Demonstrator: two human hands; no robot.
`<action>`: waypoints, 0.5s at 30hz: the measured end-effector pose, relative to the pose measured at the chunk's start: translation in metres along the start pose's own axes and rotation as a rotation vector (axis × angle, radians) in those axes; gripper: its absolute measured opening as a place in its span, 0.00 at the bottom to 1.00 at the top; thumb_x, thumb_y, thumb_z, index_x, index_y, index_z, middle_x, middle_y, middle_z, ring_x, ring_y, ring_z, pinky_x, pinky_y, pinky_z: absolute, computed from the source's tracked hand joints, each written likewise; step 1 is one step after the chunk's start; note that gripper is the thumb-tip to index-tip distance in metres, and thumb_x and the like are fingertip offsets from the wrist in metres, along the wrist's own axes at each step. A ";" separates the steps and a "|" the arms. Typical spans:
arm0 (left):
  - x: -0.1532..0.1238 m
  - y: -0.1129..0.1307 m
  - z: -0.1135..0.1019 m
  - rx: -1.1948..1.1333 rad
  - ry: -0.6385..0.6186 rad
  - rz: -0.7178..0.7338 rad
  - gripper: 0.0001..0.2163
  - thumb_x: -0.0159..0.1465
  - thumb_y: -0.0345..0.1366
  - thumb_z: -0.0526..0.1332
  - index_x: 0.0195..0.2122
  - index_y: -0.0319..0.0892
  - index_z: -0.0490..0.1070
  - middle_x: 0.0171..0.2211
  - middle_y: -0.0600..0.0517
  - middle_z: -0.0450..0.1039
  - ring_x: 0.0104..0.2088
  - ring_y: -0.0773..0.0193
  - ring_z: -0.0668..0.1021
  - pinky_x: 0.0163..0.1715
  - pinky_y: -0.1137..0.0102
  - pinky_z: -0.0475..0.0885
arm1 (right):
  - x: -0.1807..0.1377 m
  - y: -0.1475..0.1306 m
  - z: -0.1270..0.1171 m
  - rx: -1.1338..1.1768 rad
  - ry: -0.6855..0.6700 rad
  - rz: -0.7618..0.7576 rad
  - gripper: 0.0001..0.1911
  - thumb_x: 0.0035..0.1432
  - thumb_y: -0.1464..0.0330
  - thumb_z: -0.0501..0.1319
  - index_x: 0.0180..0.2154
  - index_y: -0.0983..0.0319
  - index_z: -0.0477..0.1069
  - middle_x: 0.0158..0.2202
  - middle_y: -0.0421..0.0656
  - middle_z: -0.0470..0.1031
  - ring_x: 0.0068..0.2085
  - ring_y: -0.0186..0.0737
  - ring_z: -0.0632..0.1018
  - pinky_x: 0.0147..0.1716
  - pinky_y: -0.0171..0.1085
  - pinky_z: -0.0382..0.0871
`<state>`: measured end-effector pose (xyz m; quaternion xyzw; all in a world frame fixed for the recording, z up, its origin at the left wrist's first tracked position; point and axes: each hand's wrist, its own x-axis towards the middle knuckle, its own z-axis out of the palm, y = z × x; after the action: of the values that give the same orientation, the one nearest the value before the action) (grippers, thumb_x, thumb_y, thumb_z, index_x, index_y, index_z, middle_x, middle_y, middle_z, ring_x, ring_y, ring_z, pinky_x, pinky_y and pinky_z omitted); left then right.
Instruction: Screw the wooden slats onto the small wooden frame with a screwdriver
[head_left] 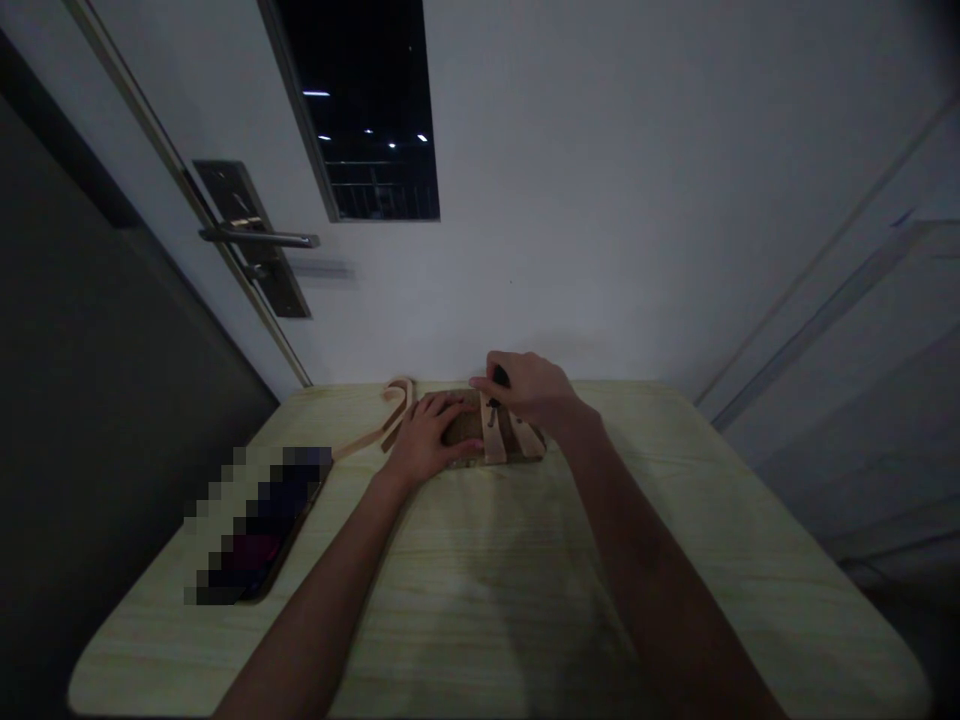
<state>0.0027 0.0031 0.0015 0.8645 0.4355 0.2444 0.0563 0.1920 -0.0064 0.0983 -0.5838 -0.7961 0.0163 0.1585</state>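
Near the table's far edge lies a flat brown block (461,430), with light tan straps (493,435) across its right part. My left hand (424,435) rests on the block's left end, its thumb and fingers spread over the surface. Above the straps, my right hand (532,385) is closed, fingers pinched round a small black thing (501,377) whose kind I cannot make out. A dark mark or fitting (493,410) shows on the strap just below those fingers. A loose tan strip (397,390) curls up beside my left hand and runs left along the table.
A phone-like dark slab (289,525), partly pixelated, lies at the left of the pale wood-grain table (465,600). Behind the table stands a white door (562,200) with a metal handle (262,239) and a dark window (367,110).
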 end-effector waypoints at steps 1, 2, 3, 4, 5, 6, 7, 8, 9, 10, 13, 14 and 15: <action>0.000 0.000 0.000 0.000 -0.004 -0.001 0.25 0.58 0.56 0.59 0.53 0.50 0.67 0.54 0.50 0.65 0.56 0.51 0.64 0.57 0.51 0.58 | -0.001 0.001 -0.001 0.017 -0.006 -0.006 0.19 0.60 0.51 0.53 0.37 0.59 0.70 0.33 0.43 0.76 0.33 0.37 0.73 0.27 0.33 0.55; 0.000 0.001 0.000 0.000 -0.007 -0.002 0.25 0.58 0.56 0.59 0.53 0.51 0.67 0.54 0.50 0.65 0.56 0.51 0.64 0.57 0.52 0.58 | -0.002 0.003 -0.003 0.040 -0.008 -0.019 0.18 0.59 0.52 0.54 0.38 0.59 0.70 0.33 0.42 0.76 0.33 0.36 0.73 0.27 0.33 0.55; 0.000 0.001 -0.001 0.001 -0.006 -0.005 0.25 0.58 0.56 0.59 0.53 0.51 0.67 0.54 0.50 0.65 0.56 0.51 0.64 0.57 0.52 0.58 | -0.003 0.004 -0.005 0.066 -0.008 -0.031 0.17 0.58 0.52 0.55 0.38 0.59 0.70 0.33 0.42 0.76 0.32 0.36 0.72 0.27 0.33 0.56; 0.000 0.001 -0.001 0.002 -0.006 -0.008 0.25 0.58 0.56 0.59 0.53 0.51 0.67 0.54 0.50 0.65 0.56 0.51 0.64 0.57 0.52 0.58 | -0.004 0.005 -0.006 0.094 -0.005 -0.032 0.16 0.58 0.54 0.56 0.38 0.59 0.70 0.32 0.42 0.75 0.31 0.34 0.72 0.27 0.32 0.57; 0.000 0.002 -0.001 0.002 -0.003 -0.012 0.25 0.58 0.56 0.59 0.53 0.51 0.67 0.53 0.50 0.65 0.56 0.51 0.64 0.57 0.52 0.59 | -0.004 0.006 -0.008 0.119 -0.001 -0.030 0.14 0.58 0.56 0.57 0.38 0.59 0.70 0.32 0.41 0.75 0.30 0.34 0.72 0.28 0.32 0.57; -0.001 0.002 -0.001 0.003 -0.002 -0.017 0.25 0.58 0.56 0.59 0.53 0.51 0.67 0.53 0.50 0.66 0.56 0.51 0.64 0.57 0.52 0.59 | -0.005 0.007 -0.010 0.142 0.007 -0.032 0.13 0.57 0.57 0.58 0.37 0.59 0.70 0.31 0.41 0.75 0.30 0.33 0.72 0.28 0.32 0.58; -0.001 0.002 -0.001 0.002 -0.003 -0.018 0.25 0.58 0.55 0.60 0.53 0.51 0.67 0.53 0.50 0.66 0.55 0.51 0.64 0.56 0.52 0.59 | -0.005 0.007 -0.012 0.161 0.017 -0.035 0.12 0.57 0.58 0.59 0.37 0.59 0.70 0.31 0.40 0.75 0.30 0.33 0.72 0.29 0.32 0.58; -0.001 0.003 -0.002 0.000 -0.004 -0.020 0.25 0.58 0.55 0.60 0.53 0.51 0.67 0.53 0.50 0.66 0.55 0.52 0.64 0.56 0.52 0.59 | -0.005 0.008 -0.013 0.179 0.029 -0.042 0.11 0.56 0.59 0.60 0.37 0.59 0.70 0.30 0.40 0.74 0.30 0.33 0.71 0.29 0.32 0.59; -0.001 0.003 -0.002 -0.001 -0.006 -0.019 0.24 0.58 0.55 0.59 0.53 0.52 0.67 0.53 0.50 0.66 0.55 0.52 0.64 0.56 0.52 0.59 | -0.005 0.009 -0.015 0.194 0.039 -0.051 0.10 0.55 0.60 0.61 0.37 0.59 0.71 0.29 0.40 0.74 0.30 0.33 0.71 0.29 0.32 0.59; -0.001 0.003 -0.002 -0.002 -0.007 -0.018 0.24 0.58 0.55 0.59 0.53 0.52 0.67 0.53 0.50 0.66 0.55 0.52 0.64 0.56 0.52 0.59 | -0.005 0.009 -0.016 0.207 0.045 -0.062 0.10 0.55 0.61 0.62 0.37 0.59 0.71 0.29 0.39 0.74 0.30 0.32 0.71 0.29 0.32 0.59; 0.000 0.003 -0.002 -0.007 -0.006 -0.019 0.24 0.58 0.55 0.60 0.53 0.52 0.67 0.53 0.50 0.66 0.55 0.52 0.64 0.56 0.52 0.59 | -0.003 0.011 -0.016 0.219 0.042 -0.090 0.09 0.54 0.62 0.63 0.36 0.59 0.72 0.28 0.38 0.73 0.29 0.32 0.71 0.29 0.32 0.58; 0.000 0.003 -0.002 -0.009 -0.004 -0.020 0.24 0.58 0.55 0.60 0.53 0.51 0.67 0.53 0.50 0.66 0.55 0.51 0.64 0.56 0.52 0.59 | -0.003 0.011 -0.016 0.214 0.045 -0.088 0.10 0.54 0.61 0.63 0.36 0.59 0.72 0.28 0.39 0.73 0.29 0.32 0.70 0.28 0.32 0.57; 0.000 0.003 -0.002 -0.009 -0.003 -0.022 0.24 0.58 0.55 0.60 0.52 0.51 0.68 0.52 0.50 0.66 0.55 0.51 0.64 0.56 0.52 0.59 | -0.002 0.011 -0.015 0.207 0.051 -0.078 0.11 0.53 0.60 0.64 0.35 0.60 0.72 0.28 0.39 0.73 0.29 0.32 0.70 0.28 0.32 0.57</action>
<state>0.0038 0.0009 0.0037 0.8598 0.4437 0.2447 0.0636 0.2073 -0.0072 0.1098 -0.5330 -0.8080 0.0774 0.2387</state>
